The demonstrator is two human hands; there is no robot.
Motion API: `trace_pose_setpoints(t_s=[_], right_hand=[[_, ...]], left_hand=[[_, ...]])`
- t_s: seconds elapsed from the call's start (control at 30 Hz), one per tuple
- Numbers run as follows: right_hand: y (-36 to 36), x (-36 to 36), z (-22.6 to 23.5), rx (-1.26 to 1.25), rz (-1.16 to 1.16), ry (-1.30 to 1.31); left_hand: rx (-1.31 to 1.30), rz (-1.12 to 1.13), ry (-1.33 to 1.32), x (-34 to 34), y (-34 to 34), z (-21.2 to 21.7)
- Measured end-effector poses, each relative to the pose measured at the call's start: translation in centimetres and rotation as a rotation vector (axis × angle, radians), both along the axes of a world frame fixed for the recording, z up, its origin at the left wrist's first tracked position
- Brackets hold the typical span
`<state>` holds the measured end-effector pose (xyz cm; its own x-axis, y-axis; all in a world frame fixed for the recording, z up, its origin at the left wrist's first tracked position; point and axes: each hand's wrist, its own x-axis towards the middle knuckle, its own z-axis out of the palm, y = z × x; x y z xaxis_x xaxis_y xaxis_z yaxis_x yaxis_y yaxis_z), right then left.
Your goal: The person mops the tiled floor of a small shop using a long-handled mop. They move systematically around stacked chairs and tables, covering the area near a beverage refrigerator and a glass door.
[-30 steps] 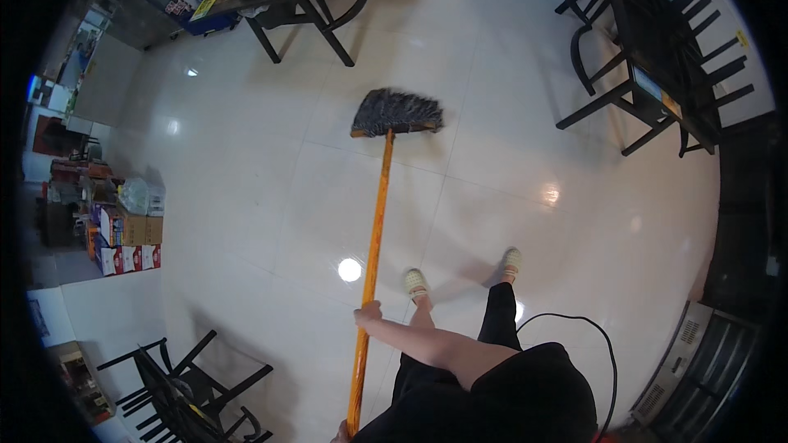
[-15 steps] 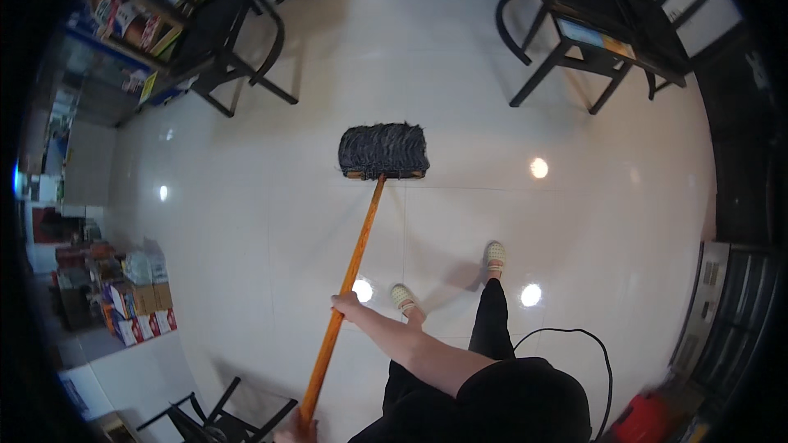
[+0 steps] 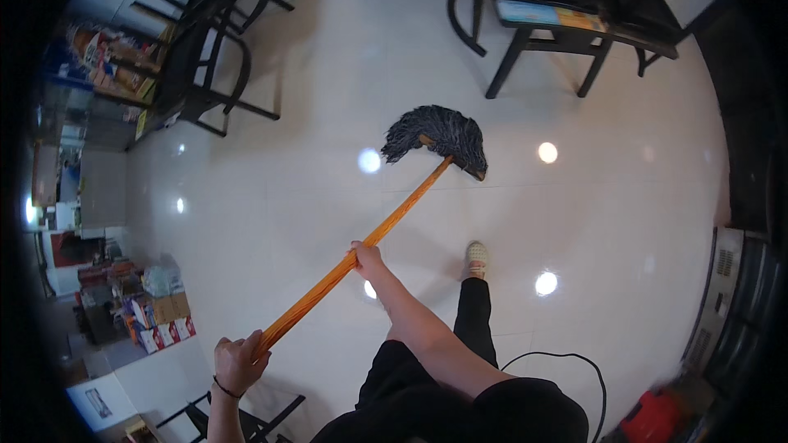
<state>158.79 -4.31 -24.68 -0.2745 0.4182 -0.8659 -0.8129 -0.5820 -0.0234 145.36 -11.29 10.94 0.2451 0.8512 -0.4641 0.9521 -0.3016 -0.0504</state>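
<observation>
A mop with a dark grey stringy head (image 3: 447, 135) lies against the shiny pale floor, its strands swept out to the left in a curve. From it a long orange-brown wooden handle (image 3: 316, 291) slants toward me and to the left. My left hand (image 3: 238, 363), with a dark band at the wrist, is wrapped round the handle near its top end. Farther down the shaft, my right hand (image 3: 367, 262) grips it too, fingers closed. One pale woven shoe (image 3: 476, 254) shows on the floor to the right of the handle.
Black wooden chairs stand at the far left (image 3: 201, 74) and far right (image 3: 542, 33). Boxes (image 3: 168, 320) are stacked along the left side. A black cable (image 3: 587, 361) loops over the floor at lower right, near a red object (image 3: 652, 417). Another chair (image 3: 254, 422) is at lower left.
The mop head has swung to the right and turned, its strands now trailing left. My left hand has come up into fuller view, and the handle leans more. One shoe has gone out of sight.
</observation>
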Motion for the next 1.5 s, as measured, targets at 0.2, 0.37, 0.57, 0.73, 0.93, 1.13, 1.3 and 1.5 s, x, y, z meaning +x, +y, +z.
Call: trace_pose_setpoints(t_s=[0.2, 0.37, 0.57, 0.73, 0.93, 1.13, 1.3, 1.5], right_hand=[[3.1, 10.3, -0.8, 0.037, -0.132, -0.111], [3.5, 9.2, -1.0, 0.076, -0.225, -0.242], [4.0, 15.4, -1.9, 0.069, -0.439, -0.293], [2.3, 24.4, -3.1, 0.098, -0.54, -0.453], [-0.6, 30.8, -8.6, -0.109, -0.509, -0.772], [-4.7, 28.6, -7.9, -0.318, 0.177, -0.833], [-6.8, 19.6, -13.3, -0.106, 0.688, -1.138], [-7.8, 2.8, -4.9, 0.186, 1.064, -0.963]], left_hand=[[-0.014, -0.176, -0.072, 6.9, 4.2, -3.0], [-0.006, -0.294, -0.154, 3.1, 5.7, -5.1], [0.019, -0.421, -0.21, 7.0, 8.5, -6.6], [0.023, -0.545, -0.29, 13.4, 9.2, -10.1], [-0.027, -0.618, -0.312, 17.4, 7.7, -17.9], [-0.185, -0.501, -0.272, 13.6, 1.8, -16.3], [-0.202, -0.43, -0.265, 6.0, -0.1, -11.3], [-0.254, -0.295, -0.098, -7.4, -6.3, -5.7]])
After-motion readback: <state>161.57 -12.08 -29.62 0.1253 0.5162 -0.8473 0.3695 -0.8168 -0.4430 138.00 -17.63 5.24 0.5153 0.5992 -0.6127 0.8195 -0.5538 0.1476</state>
